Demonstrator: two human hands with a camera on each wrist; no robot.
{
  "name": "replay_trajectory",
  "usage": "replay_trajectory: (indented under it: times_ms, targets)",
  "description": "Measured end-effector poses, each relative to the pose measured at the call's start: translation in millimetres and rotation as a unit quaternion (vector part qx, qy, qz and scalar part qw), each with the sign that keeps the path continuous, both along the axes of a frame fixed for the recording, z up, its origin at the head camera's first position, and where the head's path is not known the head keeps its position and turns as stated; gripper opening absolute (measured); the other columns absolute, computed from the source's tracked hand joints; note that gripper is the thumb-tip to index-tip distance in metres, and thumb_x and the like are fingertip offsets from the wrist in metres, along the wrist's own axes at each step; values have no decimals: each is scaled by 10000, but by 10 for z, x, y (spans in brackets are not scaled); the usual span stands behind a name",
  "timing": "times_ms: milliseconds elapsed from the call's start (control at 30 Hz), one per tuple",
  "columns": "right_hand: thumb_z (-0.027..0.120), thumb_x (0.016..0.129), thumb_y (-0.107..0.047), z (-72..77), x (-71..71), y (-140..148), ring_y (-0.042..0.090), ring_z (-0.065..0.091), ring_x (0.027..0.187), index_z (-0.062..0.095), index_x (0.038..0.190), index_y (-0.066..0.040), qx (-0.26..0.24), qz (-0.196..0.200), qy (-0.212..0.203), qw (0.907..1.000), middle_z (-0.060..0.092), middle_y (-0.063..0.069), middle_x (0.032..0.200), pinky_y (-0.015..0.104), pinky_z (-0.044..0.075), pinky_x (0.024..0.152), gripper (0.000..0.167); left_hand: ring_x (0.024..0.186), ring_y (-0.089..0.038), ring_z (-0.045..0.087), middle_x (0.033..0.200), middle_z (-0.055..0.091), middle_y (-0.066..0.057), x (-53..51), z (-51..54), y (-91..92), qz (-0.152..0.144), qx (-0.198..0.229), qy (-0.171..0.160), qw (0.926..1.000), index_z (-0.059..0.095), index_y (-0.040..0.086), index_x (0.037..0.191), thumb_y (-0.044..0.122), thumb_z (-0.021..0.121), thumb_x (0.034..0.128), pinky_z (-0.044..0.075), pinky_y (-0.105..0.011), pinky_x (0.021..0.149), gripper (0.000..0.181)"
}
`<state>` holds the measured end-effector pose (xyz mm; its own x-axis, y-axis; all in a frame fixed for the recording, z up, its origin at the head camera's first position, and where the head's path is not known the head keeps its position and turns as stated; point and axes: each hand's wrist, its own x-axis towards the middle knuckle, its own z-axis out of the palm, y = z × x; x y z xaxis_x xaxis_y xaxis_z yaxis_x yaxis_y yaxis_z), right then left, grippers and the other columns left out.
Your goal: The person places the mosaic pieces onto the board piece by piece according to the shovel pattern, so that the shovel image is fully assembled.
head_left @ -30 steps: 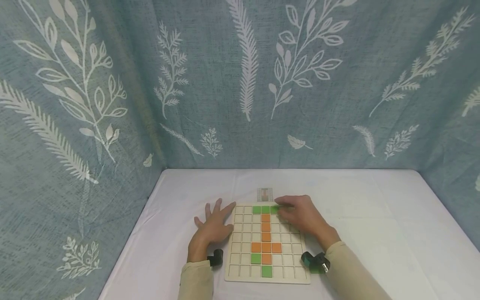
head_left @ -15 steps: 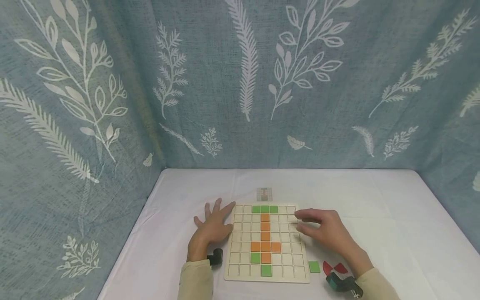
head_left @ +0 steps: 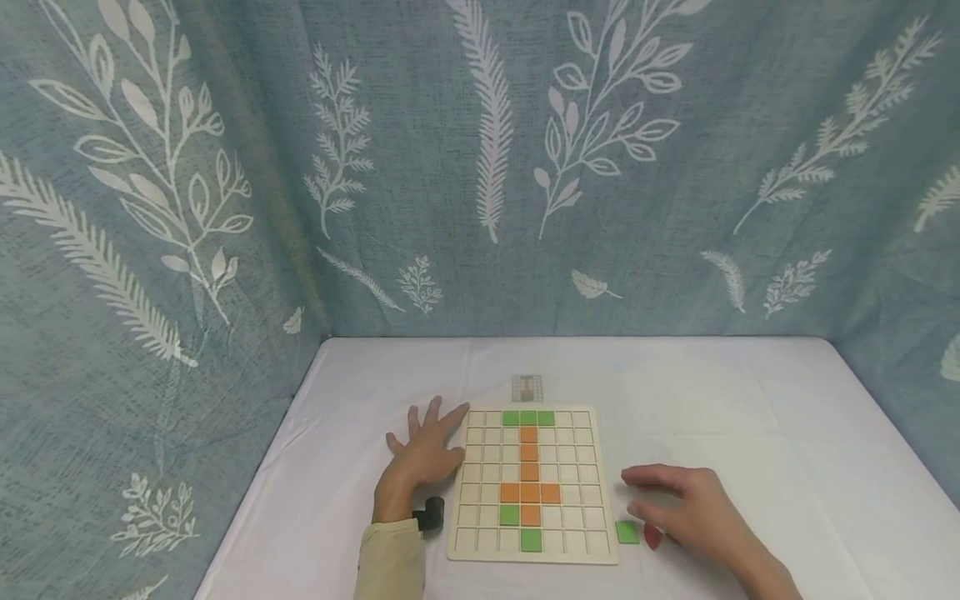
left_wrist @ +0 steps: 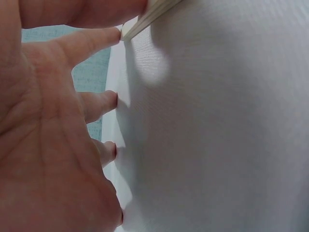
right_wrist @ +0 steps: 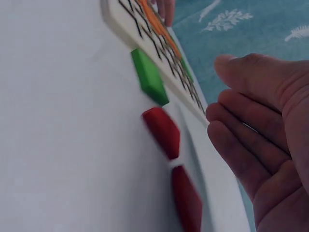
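Observation:
A pale wooden grid board (head_left: 480, 546) lies flat on the table, with orange tiles (head_left: 529, 493) and green tiles (head_left: 531, 541) set in some of its squares. My left hand (head_left: 423, 454) rests with spread fingers at the board's left side, thumb and index finger touching its edge. To the right of the board my right hand (head_left: 693, 504) hovers over the table, fingers loosely bent and nothing between them. Beneath and beside it lie a loose green tile (right_wrist: 149, 77) and two red pieces (right_wrist: 163, 131), partly hidden by the hand in the head view.
A small printed pattern card (head_left: 527, 388) lies just behind the board. White cloth covers the table (head_left: 750, 400). Blue curtains (head_left: 420, 167) with leaf prints hang behind it and along the sides.
My right hand has let go of the green tile in the board's top row and moved right and nearer, toward the loose green tile. The left hand has stayed in place.

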<state>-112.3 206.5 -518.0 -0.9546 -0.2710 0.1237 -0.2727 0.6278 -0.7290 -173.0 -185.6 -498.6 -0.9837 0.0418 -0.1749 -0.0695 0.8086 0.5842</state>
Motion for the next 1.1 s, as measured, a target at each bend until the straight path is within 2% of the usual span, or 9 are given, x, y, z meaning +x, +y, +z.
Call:
replay_trajectory:
  times_ms: [33, 100, 133, 267, 367, 567, 633, 867, 1100]
  targets:
    - [915, 877, -207, -18, 29, 10, -12, 744, 1107, 836, 1174, -289, 127, -28, 166, 9998, 780, -275, 826, 248, 613, 980, 318, 1659, -610, -23, 1813, 183, -259, -1, -2, -3, 1, 8, 0, 10000, 519, 187, 1644, 95, 640, 885, -96, -920, 1187, 774]
    - [917, 862, -191, -40, 80, 26, -16, 741, 1100, 837, 1158, -303, 203, -43, 288, 9994, 764, -300, 809, 232, 606, 976, 327, 1658, -613, -24, 1813, 181, -261, -2, -4, -8, -8, 6, 4, 10000, 517, 184, 1646, 96, 639, 884, -94, -922, 1185, 776]
    - [920, 853, -183, -50, 102, 33, -22, 739, 1097, 839, 1152, -305, 224, -36, 354, 9991, 768, -295, 814, 219, 604, 959, 333, 1657, -613, -25, 1813, 180, -262, -1, -3, -10, -10, 12, 2, 10000, 516, 183, 1646, 97, 639, 884, -95, -921, 1185, 776]
    - [932, 826, -156, -95, 164, 48, -59, 720, 1051, 854, 1136, -260, 121, 93, 542, 9984, 826, -189, 1106, 197, 608, 777, 336, 1658, -612, -29, 1814, 177, -261, 1, 4, -16, -22, 27, 1, 10000, 511, 182, 1649, 97, 633, 887, -96, -920, 1186, 776]
    - [926, 833, -133, -127, 197, 50, -69, 708, 1009, 856, 1145, -219, 67, 193, 551, 9983, 841, -113, 1134, 203, 596, 688, 331, 1659, -611, -29, 1815, 177, -259, 5, 9, -17, -25, 34, 2, 10000, 512, 183, 1649, 95, 631, 887, -96, -919, 1187, 776]
    - [915, 830, -67, -187, 250, 24, -55, 691, 903, 856, 1131, -197, -9, 349, 742, 9966, 845, -92, 1107, 207, 595, 674, 333, 1658, -612, -26, 1813, 180, -263, 7, 11, -20, -40, 21, 14, 10000, 515, 181, 1646, 91, 628, 879, -92, -923, 1184, 781]
    - [916, 824, -57, -198, 261, 15, -49, 687, 894, 856, 1131, -196, -77, 385, 758, 9964, 844, -94, 1099, 205, 591, 674, 342, 1658, -612, -27, 1813, 179, -263, 6, 9, -23, -46, 26, 13, 10000, 515, 180, 1647, 91, 629, 880, -94, -922, 1185, 780]
    - [913, 834, -82, -201, 265, -6, -47, 658, 860, 848, 1165, -219, -135, 510, 357, 9980, 842, -92, 1119, 211, 593, 701, 365, 1658, -612, -31, 1814, 173, -264, 8, 14, -27, -56, 38, 2, 10000, 514, 180, 1647, 93, 631, 884, -98, -921, 1184, 777]
    - [909, 816, -40, -224, 262, -31, -65, 660, 873, 846, 1140, -237, -7, 521, 560, 9971, 843, -96, 1104, 213, 596, 696, 384, 1660, -607, -36, 1817, 165, -260, 5, 14, -32, -78, 8, -29, 10000, 505, 183, 1653, 96, 621, 886, -96, -920, 1186, 781]
